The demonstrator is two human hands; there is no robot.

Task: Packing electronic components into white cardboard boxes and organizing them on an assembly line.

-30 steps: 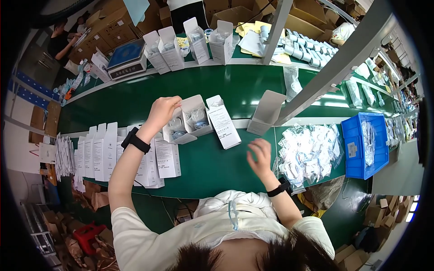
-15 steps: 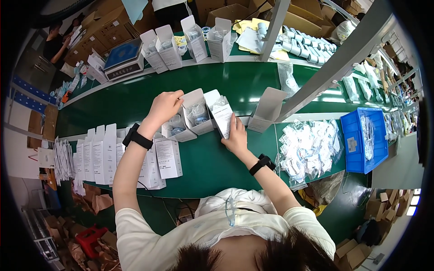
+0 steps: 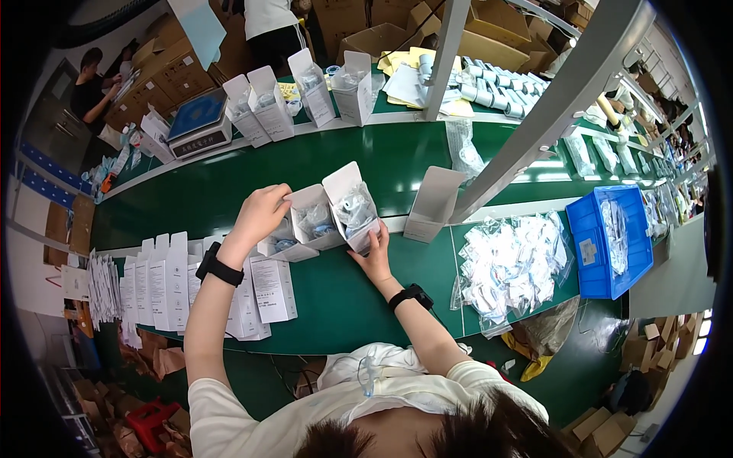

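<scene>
Three open white boxes stand in a row on the green bench, with clear-bagged parts inside. My right hand [image 3: 373,258] grips the lower front of the right-hand box [image 3: 351,204], thumb on one side and fingers on the other. Its back flap stands up. Touching it on the left is the middle box [image 3: 315,220]. My left hand [image 3: 263,214] is closed at the upper edge of the left-hand box [image 3: 285,246] and partly covers it. A separate open white box [image 3: 431,210] stands to the right, its inside hidden.
Several upright white boxes [image 3: 172,278] line the near left edge. At right lie a pile of small bagged packets [image 3: 510,263] and a blue bin [image 3: 598,284]. A slanted grey post [image 3: 527,130] crosses the bench. Beyond are a scale [image 3: 200,122] and more filled boxes [image 3: 356,99].
My right hand has brought the right-hand box down from a tilt to stand against the middle box, its contents now showing. My left hand stays by the left-hand box. The whole view has shifted.
</scene>
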